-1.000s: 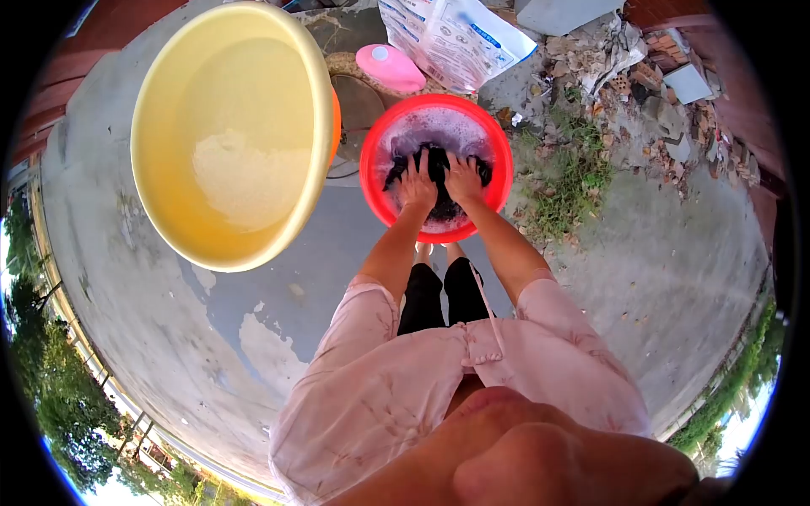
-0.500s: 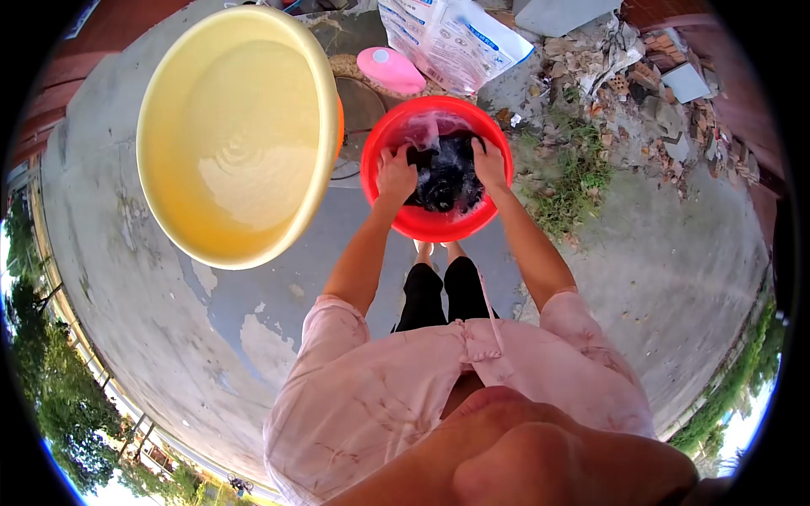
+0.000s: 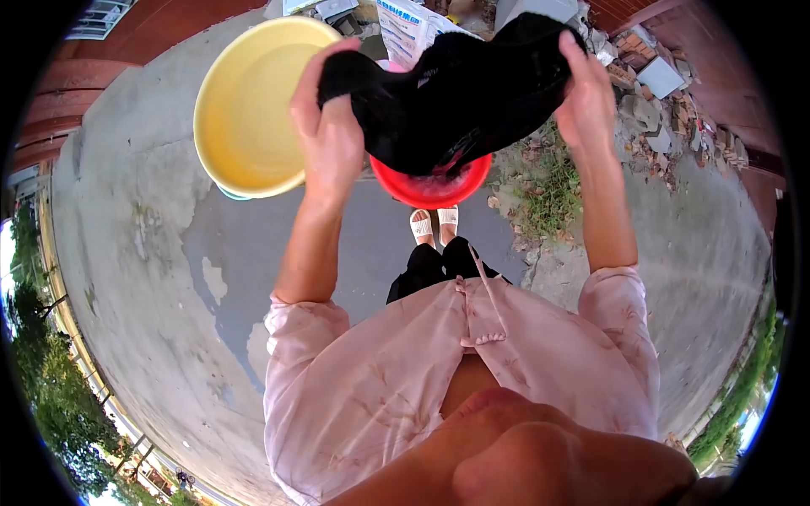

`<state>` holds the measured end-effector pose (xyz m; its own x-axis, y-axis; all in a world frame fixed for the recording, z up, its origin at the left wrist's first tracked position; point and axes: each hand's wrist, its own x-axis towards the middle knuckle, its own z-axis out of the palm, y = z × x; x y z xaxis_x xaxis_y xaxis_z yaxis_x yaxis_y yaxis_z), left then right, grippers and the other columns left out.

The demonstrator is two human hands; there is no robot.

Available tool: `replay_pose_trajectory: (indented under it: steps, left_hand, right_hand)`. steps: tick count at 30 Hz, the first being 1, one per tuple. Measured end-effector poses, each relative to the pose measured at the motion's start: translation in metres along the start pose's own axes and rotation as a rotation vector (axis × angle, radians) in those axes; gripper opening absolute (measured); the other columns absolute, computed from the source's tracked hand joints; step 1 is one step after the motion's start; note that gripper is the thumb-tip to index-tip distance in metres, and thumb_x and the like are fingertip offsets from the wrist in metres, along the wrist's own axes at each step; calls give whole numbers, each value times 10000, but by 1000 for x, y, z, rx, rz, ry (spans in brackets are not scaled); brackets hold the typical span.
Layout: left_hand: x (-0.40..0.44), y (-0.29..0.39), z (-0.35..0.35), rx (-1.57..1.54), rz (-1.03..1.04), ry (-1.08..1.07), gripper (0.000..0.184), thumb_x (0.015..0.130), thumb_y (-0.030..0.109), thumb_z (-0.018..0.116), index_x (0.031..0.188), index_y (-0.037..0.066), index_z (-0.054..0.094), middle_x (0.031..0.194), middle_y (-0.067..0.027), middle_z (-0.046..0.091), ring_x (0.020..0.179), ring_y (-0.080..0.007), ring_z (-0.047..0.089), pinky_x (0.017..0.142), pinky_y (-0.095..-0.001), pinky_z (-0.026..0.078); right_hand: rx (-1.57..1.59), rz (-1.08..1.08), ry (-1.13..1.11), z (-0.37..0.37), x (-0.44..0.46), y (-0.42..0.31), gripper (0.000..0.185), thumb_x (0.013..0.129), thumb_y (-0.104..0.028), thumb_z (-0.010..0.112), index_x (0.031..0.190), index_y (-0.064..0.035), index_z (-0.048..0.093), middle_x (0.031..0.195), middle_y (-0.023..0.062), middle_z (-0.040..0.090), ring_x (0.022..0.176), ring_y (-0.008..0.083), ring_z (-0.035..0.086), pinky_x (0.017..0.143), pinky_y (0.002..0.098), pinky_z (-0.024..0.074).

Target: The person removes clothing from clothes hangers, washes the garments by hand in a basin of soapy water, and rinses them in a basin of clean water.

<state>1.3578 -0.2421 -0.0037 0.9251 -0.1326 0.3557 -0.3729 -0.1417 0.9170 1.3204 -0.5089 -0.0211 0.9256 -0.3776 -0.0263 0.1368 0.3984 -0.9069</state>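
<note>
A wet-looking black garment (image 3: 456, 97) is stretched between my two hands, raised above the red basin (image 3: 430, 192). My left hand (image 3: 327, 126) is closed on its left end, and my right hand (image 3: 585, 97) pinches the opposite end near the top. Which garment it is I cannot tell. The cloth hides most of the basin, where some suds show below its lower edge. To the left stands a big yellow tub (image 3: 253, 110) with water in it.
Behind the cloth stands a white printed bag (image 3: 405, 32). Bricks and rubble (image 3: 654, 93) lie at the right, beside a patch of grass (image 3: 548, 181). My feet in white slippers (image 3: 434, 223) are on the concrete, just in front of the basin.
Both hands have come up out of the red basin, lifting the black garment and spreading it apart. My view has shifted, so the tub and basin appear smaller.
</note>
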Motion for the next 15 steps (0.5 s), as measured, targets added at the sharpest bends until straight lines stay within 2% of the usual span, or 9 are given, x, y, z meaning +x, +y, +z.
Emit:
replay_pose_trajectory:
  steps: [2, 5, 6, 7, 10, 12, 13, 14, 15]
  left_hand:
    - [16, 31, -20, -167, 133, 40, 403, 834, -80, 353, 1146, -70, 608, 1020, -118, 644, 949, -179, 614, 865, -246, 478]
    - [37, 91, -40, -475, 395, 131, 300, 935, 13, 450, 1158, -74, 631, 1078, -178, 677, 958, -228, 675, 875, -276, 530]
    - [48, 98, -55, -329, 565, 98, 304, 957, 80, 481, 1174, -66, 634, 1118, -198, 673, 968, -242, 684, 867, -279, 550]
    - [47, 101, -55, -329, 568, 97, 304, 957, 80, 481, 1174, -66, 634, 1118, -198, 673, 968, -242, 684, 867, -279, 550]
    - [41, 105, -54, 72, 863, 263, 306, 951, 105, 506, 1179, -55, 633, 1135, -182, 669, 975, -229, 681, 868, -282, 551]
    - [28, 95, -44, -30, 586, 241, 337, 875, 9, 465, 1171, -28, 621, 1081, -117, 655, 947, -187, 630, 867, -270, 498]
    - [10, 78, -33, -260, 210, 162, 421, 800, -96, 415, 1162, -5, 610, 1021, -57, 643, 916, -149, 580, 865, -257, 445]
    - [2, 47, -23, -127, 165, 26, 449, 831, -69, 397, 1232, -23, 593, 1108, -97, 626, 1018, -165, 593, 940, -262, 445]
    - [-12, 16, -8, -33, 110, -42, 472, 822, -90, 398, 1247, -3, 584, 1149, -82, 604, 1056, -162, 563, 968, -253, 412]
  right_hand:
    - [38, -71, -11, 8, -4, -58, 328, 969, -234, 582, 1155, 36, 603, 1123, 114, 675, 1027, 198, 651, 904, 343, 518]
    - [121, -493, -390, 54, -17, -124, 303, 997, -173, 519, 1165, 61, 613, 1086, 146, 693, 941, 213, 697, 849, 305, 577]
    - [103, -611, -520, 59, -21, -136, 317, 998, -179, 518, 1181, 64, 605, 1101, 152, 687, 969, 215, 690, 873, 303, 569]
    - [98, -724, -655, 64, -25, -148, 331, 999, -186, 517, 1197, 67, 597, 1116, 158, 680, 996, 218, 684, 896, 301, 561]
    - [-190, -1073, -663, 71, -34, -162, 374, 980, -186, 551, 1248, 75, 559, 1162, 172, 659, 1022, 234, 671, 882, 322, 567]
    - [-51, -532, -68, 77, -52, -134, 369, 966, -168, 567, 1251, 66, 544, 1150, 137, 660, 1000, 197, 659, 863, 314, 546]
    - [12, -295, 140, 66, -50, -115, 357, 963, -183, 575, 1228, 55, 557, 1142, 121, 664, 1001, 186, 655, 867, 318, 534]
    - [-29, -150, 218, 31, -32, -80, 335, 966, -245, 585, 1158, 29, 610, 1131, 108, 677, 1028, 188, 655, 898, 337, 521]
    - [-68, 83, 102, 20, -31, -47, 353, 964, -248, 588, 1171, 36, 613, 1163, 110, 666, 1064, 192, 636, 928, 334, 502]
